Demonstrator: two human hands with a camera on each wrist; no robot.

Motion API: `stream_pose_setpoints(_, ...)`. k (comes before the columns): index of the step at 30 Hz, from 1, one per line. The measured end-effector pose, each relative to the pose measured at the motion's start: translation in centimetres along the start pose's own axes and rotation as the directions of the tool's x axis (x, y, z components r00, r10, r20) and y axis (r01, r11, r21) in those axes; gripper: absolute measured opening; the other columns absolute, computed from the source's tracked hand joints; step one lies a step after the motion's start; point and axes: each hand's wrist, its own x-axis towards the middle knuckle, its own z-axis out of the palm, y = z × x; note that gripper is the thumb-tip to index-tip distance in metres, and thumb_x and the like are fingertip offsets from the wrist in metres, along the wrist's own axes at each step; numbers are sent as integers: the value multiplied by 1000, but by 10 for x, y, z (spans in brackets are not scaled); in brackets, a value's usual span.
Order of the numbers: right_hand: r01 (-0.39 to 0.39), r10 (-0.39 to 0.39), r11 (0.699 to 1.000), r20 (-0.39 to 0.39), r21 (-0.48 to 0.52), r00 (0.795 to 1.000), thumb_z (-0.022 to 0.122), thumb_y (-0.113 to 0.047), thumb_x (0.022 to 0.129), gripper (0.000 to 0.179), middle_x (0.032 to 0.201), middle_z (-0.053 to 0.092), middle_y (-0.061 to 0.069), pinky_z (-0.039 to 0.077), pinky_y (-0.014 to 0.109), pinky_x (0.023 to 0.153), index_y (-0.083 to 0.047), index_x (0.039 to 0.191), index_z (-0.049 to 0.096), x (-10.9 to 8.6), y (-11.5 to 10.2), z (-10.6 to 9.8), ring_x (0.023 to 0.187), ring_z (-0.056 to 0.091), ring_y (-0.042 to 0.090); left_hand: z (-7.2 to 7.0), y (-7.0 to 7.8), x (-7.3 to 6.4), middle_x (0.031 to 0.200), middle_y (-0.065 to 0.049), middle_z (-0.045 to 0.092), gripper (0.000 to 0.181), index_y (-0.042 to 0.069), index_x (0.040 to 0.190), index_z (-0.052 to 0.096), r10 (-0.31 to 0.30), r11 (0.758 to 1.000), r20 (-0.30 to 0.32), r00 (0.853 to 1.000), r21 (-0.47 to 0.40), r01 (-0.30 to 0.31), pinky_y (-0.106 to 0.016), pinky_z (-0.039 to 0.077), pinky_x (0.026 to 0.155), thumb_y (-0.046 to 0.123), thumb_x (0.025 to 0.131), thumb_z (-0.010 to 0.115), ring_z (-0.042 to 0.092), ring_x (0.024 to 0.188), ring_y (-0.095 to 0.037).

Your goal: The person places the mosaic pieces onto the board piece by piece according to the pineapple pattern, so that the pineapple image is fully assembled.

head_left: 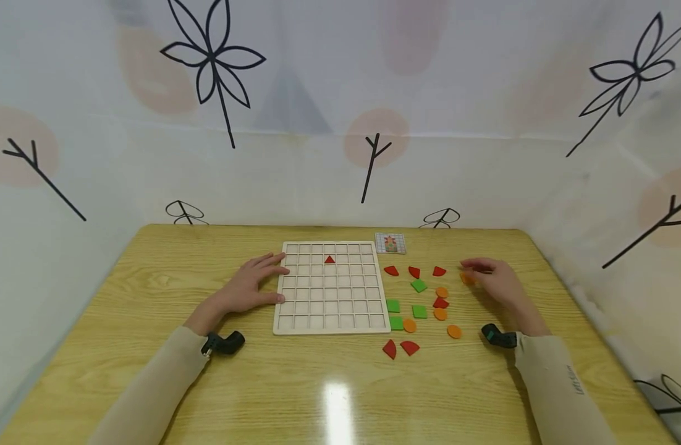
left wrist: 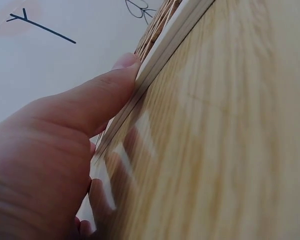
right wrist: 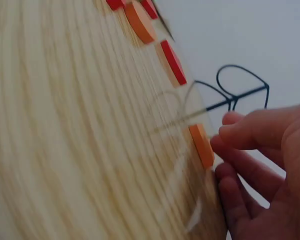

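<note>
My left hand [head_left: 245,285] lies at the left side of a white gridded board [head_left: 330,329], its spread fingers touching the frame. In the left wrist view, the thumb [left wrist: 102,95] rests against the board's edge [left wrist: 155,75]. A red triangle [head_left: 329,260] sits in an upper cell of the board. My right hand [head_left: 496,281] is over the right part of the table, fingers loosely bent, beside an orange round piece [head_left: 467,279]. In the right wrist view, that orange piece [right wrist: 201,146] lies on the table by the fingertips; whether they touch it I cannot tell.
Right of the board lie several red quarter-circle pieces [head_left: 410,348], green squares [head_left: 419,311] and orange round pieces [head_left: 454,332]. A small picture card [head_left: 390,243] lies by the board's upper right corner. A patterned white cloth [head_left: 296,179] hangs behind the wooden table [head_left: 251,389].
</note>
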Motion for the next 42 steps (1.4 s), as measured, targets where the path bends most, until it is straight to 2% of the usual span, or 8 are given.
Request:
stream_pose_setpoints(2, 5, -5, 1000, 24, 14, 1000, 54, -15, 103, 35, 130, 61, 26, 45, 15, 76, 3, 133, 60, -1, 3, -3, 98, 51, -6, 0, 1, 0, 160, -11, 31, 58, 13, 138, 59, -2, 1000, -1, 1000, -4, 2, -65, 15, 113, 41, 90, 74, 21, 147, -39)
stream_pose_setpoints(5, 21, -22, 999, 52, 28, 998, 54, -7, 101, 35, 132, 58, 27, 45, 14, 77, 5, 134, 58, -2, 5, -4, 100, 50, -7, -1, 1, -1, 160, -11, 31, 58, 13, 138, 59, -7, 1000, -2, 1000, -4, 7, -65, 15, 113, 41, 89, 74, 20, 147, -39)
stream_pose_setpoints(12, 41, -41, 999, 68, 2, 997, 60, -6, 98, 35, 133, 58, 26, 44, 12, 80, 4, 131, 61, -1, 5, -2, 112, 55, 22, -2, 0, -3, 161, -10, 30, 59, 14, 138, 59, -16, 1000, -7, 1000, 3, 17, -64, 15, 113, 43, 89, 73, 20, 147, -38)
stream_pose_setpoints(21, 63, -64, 998, 59, 32, 996, 61, -1, 96, 34, 130, 58, 28, 47, 15, 76, 7, 129, 61, 2, 10, -1, 98, 56, 1, 0, 0, -3, 161, -10, 30, 58, 15, 138, 59, -4, 1000, -14, 1000, -3, 4, -65, 14, 113, 43, 89, 73, 20, 147, -38)
stream_pose_setpoints(26, 95, -96, 995, 33, 37, 995, 64, 1, 95, 32, 123, 60, 29, 48, 18, 71, 8, 126, 62, -2, 12, -2, 87, 54, 2, 2, 0, -4, 161, -10, 31, 59, 15, 138, 59, -7, 1000, -14, 1000, -5, 7, -65, 14, 113, 43, 89, 74, 21, 147, -38)
stream_pose_setpoints(29, 85, -86, 996, 28, 28, 996, 64, -4, 96, 29, 120, 62, 28, 47, 21, 66, 7, 123, 64, -4, 12, -3, 84, 56, 6, 4, 0, -5, 160, -10, 31, 59, 15, 137, 60, -8, 1000, -17, 1000, 0, 8, -64, 14, 114, 43, 88, 74, 21, 147, -39)
stream_pose_setpoints(36, 26, -30, 994, 38, 107, 999, 67, -17, 97, 30, 116, 61, 25, 49, 23, 66, 6, 115, 60, 1, -9, 3, 87, 62, 2, 6, -2, -5, 160, -10, 31, 59, 15, 138, 59, -3, 1000, -17, 1000, 6, 3, -64, 15, 113, 43, 88, 74, 21, 147, -38)
stream_pose_setpoints(42, 54, -57, 996, 43, 72, 997, 67, -19, 98, 28, 114, 67, 21, 53, 24, 71, 3, 115, 66, 14, -38, 27, 94, 68, 22, 6, -3, -4, 161, -10, 30, 60, 15, 138, 59, -12, 1000, -9, 1000, 5, 12, -65, 15, 113, 44, 89, 73, 21, 147, -38)
